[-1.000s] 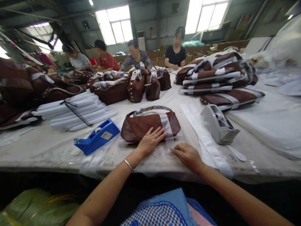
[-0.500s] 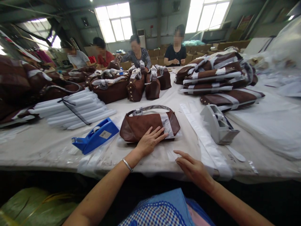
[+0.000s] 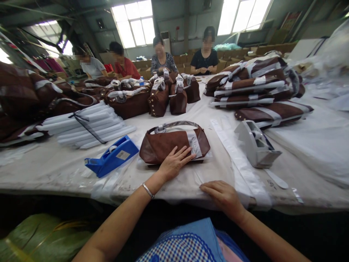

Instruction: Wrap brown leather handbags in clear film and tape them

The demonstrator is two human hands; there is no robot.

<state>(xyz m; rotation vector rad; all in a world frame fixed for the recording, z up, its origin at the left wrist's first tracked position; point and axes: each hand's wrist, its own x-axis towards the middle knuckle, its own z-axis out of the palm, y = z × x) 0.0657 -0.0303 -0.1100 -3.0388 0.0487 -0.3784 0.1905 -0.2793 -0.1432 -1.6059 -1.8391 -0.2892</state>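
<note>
Bag (image 3: pixel 165 145) sits near the middle of the front edge of the pale, smudged table (image 3: pixel 65 176), its strap (image 3: pixel 189 124) toward the far side; the left hand (image 3: pixel 176 162) rests flat on it, fingers slightly apart. At the front edge lies the right hand (image 3: pixel 222 196), fingers together; from here I can't tell whether it pinches anything. A blue dispenser (image 3: pixel 110 157) and a grey dispenser (image 3: pixel 257 145) flank the bag. More brown bags (image 3: pixel 178 100) crowd the far edge, people (image 3: pixel 205 62) beyond them, bright windows (image 3: pixel 133 23) behind
</note>
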